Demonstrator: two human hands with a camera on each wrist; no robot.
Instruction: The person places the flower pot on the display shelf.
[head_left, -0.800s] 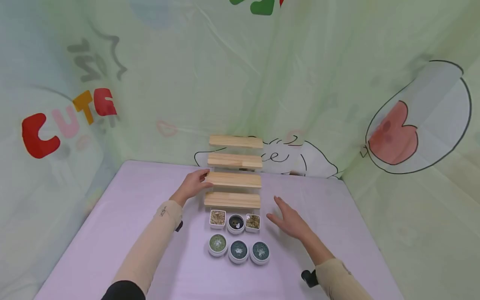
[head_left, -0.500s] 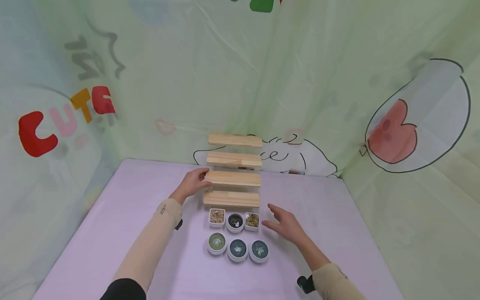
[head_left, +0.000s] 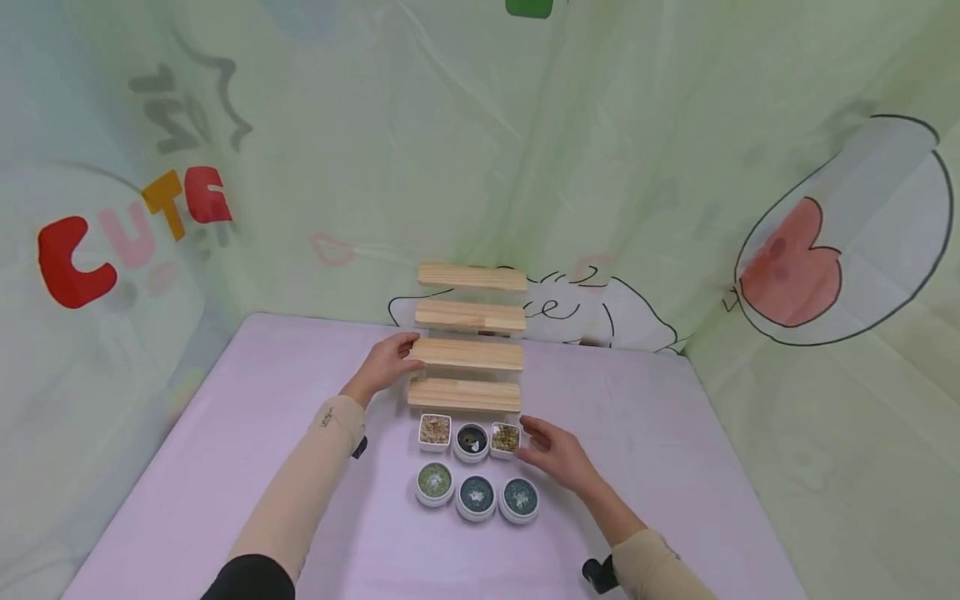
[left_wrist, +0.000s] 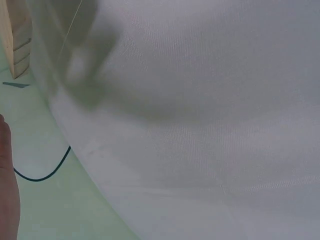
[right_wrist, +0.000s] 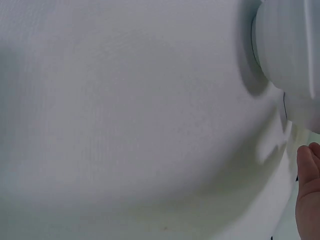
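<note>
A stepped display stand with several pale wooden boards (head_left: pixel 468 354) stands at the back of the table. My left hand (head_left: pixel 384 363) holds its left side, the thumb in front of one board's end and the fingers reaching behind it. In front of the stand, my right hand (head_left: pixel 558 454) is at the right side of a square white pot (head_left: pixel 506 439) of greenish-brown bits, thumb and fingers parted beside it. Whether it touches the pot cannot be made out. A round pot with a dark filling (head_left: pixel 472 442) and a square pot of beige bits (head_left: pixel 435 431) complete that row.
Nearer the front sit three round white pots: one with green filling (head_left: pixel 434 482) and two with dark blue-green filling, at the middle (head_left: pixel 476 497) and right (head_left: pixel 520 498). A lilac cloth (head_left: pixel 637 417) covers the table. Printed fabric walls (head_left: pixel 337 167) enclose it.
My right hand has moved left and slightly down, from the open cloth to beside the right square pot. The left hand has stayed at the stand's side.
</note>
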